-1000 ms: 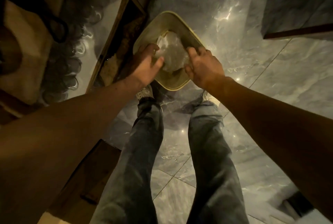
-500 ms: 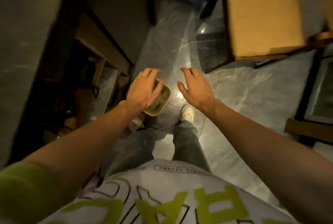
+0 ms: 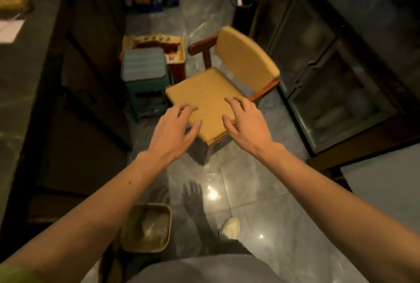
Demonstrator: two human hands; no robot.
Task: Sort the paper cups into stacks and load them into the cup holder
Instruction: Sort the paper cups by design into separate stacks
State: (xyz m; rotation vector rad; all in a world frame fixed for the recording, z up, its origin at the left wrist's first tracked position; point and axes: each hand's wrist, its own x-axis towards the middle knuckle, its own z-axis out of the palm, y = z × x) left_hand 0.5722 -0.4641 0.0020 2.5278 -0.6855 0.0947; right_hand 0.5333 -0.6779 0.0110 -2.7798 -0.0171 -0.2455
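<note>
No paper cups and no cup holder show in this view. My left hand (image 3: 173,129) and my right hand (image 3: 246,121) are both raised in front of me, fingers spread and relaxed, holding nothing. They hover over the near edge of a yellow cushioned chair (image 3: 204,94). A beige waste bin (image 3: 167,214) with a crumpled plastic liner inside stands on the floor below my left forearm.
A teal plastic stool (image 3: 144,66) and a wooden box (image 3: 177,53) stand left of the chair. Dark cabinets (image 3: 322,59) line the right side, a dark counter (image 3: 20,73) the left. Glossy grey floor tiles (image 3: 261,191) run between them. My shoe (image 3: 231,228) shows below.
My hands left the waste bin and rose empty. The view swung up from the bin to the chair and the aisle.
</note>
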